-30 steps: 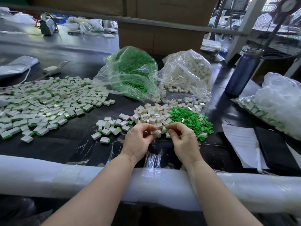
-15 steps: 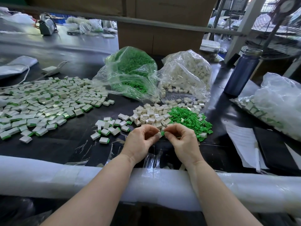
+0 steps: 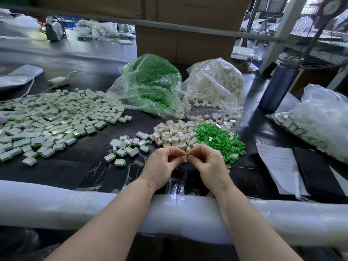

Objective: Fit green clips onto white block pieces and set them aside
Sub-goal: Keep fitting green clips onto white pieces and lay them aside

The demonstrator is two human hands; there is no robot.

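My left hand [image 3: 163,164] and my right hand [image 3: 209,164] meet fingertip to fingertip just in front of the loose piles. Between them sits a small white block [image 3: 185,158] with a green clip [image 3: 186,157] pressed against it; fingers hide most of both. Behind the hands lies a heap of bare white blocks [image 3: 175,135] and, to its right, a heap of loose green clips [image 3: 216,140]. A small cluster of fitted pieces [image 3: 126,148] lies left of the hands. A large spread of fitted pieces [image 3: 49,121] covers the left of the black table [image 3: 71,166].
A clear bag of green clips [image 3: 150,85] and a clear bag of white blocks [image 3: 216,87] stand behind the piles. A blue bottle [image 3: 278,83], papers [image 3: 276,162], a black notebook [image 3: 318,174] and another bag [image 3: 320,121] lie right. A white foam-wrapped rail [image 3: 75,208] edges the table front.
Both hands drew back from the white block heap toward me and came together. A green clip now shows between the fingertips, against the white block.
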